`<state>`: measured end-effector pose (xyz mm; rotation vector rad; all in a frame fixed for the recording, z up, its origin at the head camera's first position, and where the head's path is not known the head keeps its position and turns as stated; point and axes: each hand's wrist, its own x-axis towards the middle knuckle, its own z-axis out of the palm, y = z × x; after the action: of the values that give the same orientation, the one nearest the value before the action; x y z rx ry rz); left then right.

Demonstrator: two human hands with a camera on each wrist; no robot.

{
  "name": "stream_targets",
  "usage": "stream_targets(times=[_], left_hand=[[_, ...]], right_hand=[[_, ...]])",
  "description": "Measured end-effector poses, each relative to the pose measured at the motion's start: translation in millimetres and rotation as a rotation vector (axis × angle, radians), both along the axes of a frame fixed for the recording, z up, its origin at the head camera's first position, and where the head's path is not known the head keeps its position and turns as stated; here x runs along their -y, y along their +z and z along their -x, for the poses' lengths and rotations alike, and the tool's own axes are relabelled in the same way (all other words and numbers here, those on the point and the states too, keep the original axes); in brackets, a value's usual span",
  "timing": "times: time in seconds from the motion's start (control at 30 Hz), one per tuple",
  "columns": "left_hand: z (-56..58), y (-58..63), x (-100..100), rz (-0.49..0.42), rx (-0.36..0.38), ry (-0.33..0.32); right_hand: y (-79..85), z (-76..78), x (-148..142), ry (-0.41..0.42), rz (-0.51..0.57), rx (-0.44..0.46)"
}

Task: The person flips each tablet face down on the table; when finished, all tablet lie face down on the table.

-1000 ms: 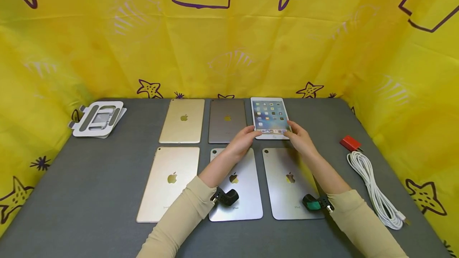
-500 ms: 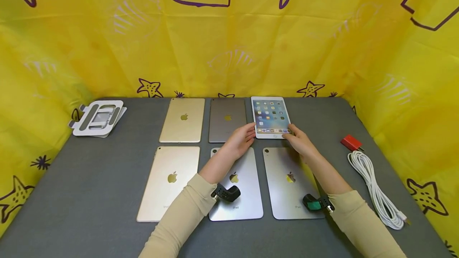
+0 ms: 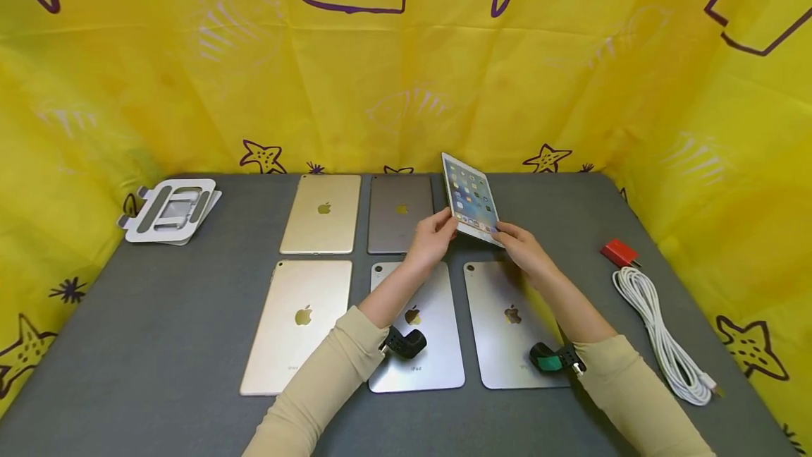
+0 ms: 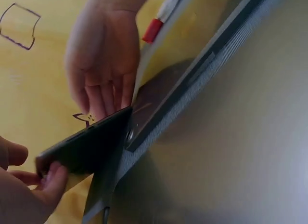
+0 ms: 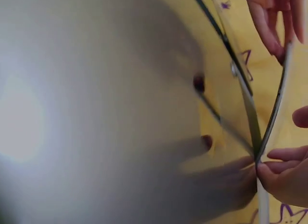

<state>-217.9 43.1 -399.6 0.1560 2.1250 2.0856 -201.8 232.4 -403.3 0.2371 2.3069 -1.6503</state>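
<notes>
A small white tablet (image 3: 471,192) with its lit home screen facing up stands tilted off the table at the back, its far left corner highest. My left hand (image 3: 433,237) pinches its near left edge. At the near right corner, my right hand (image 3: 523,249) holds it between thumb and fingers. From the left wrist, the tablet (image 4: 91,139) is a dark slab between the left hand (image 4: 33,192) and the right hand (image 4: 106,55). Only the thin edge of the tablet (image 5: 276,108) shows in the right wrist view. Under my forearms lie two silver tablets (image 3: 438,344) (image 3: 507,288), backs up.
Further left lie a gold tablet (image 3: 323,231), a grey tablet (image 3: 396,192) and another pale gold tablet (image 3: 294,344), all face down. A folded white stand (image 3: 152,214) sits back left. A red charger plug (image 3: 619,253) and coiled white cable (image 3: 662,337) lie right. Yellow curtain (image 3: 355,90) encloses the table.
The white tablet lay flat on the table; now it is lifted and tipped, its left side raised. My left hand has gone from its edge with loose fingers to a pinch.
</notes>
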Motion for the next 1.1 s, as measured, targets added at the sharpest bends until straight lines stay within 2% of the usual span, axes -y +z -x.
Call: stream_targets(times=[0.07, 0.13, 0.2, 0.3, 0.4, 0.47, 0.63, 0.8, 1.1], left_hand=[[-1.8, 2.5, 2, 0.113, -0.131, 0.062], [-2.9, 5.6, 5, 0.197, -0.224, 0.112], [-4.4, 9.9, 6, 0.213, -0.263, 0.118], [-7.8, 18.9, 6, 0.205, -0.300, 0.088], [-10.7, 25.8, 3, 0.189, -0.322, 0.055], [-11.5, 27.2, 2, 0.185, -0.327, 0.047], [-11.2, 26.0, -1, 0.165, -0.304, 0.074], [-10.2, 26.1, -1, 0.157, -0.271, 0.088], [-9.7, 24.5, 1, 0.135, -0.269, 0.047]], right_hand=[[-0.5, 1.0, 6, 0.000, 0.055, 0.007], [-1.0, 1.9, 13, -0.002, 0.115, 0.014], [-1.6, 3.0, 19, -0.006, 0.188, 0.023], [-1.9, 4.3, 29, 0.009, 0.272, 0.036], [-1.1, 6.0, 35, 0.011, 0.289, 0.024], [1.0, 6.9, 37, -0.021, 0.268, -0.018], [15.9, 6.4, 39, -0.114, 0.274, -0.217], [33.2, 4.3, 42, -0.090, 0.318, -0.365], [38.4, 3.0, 42, -0.077, 0.299, -0.404]])
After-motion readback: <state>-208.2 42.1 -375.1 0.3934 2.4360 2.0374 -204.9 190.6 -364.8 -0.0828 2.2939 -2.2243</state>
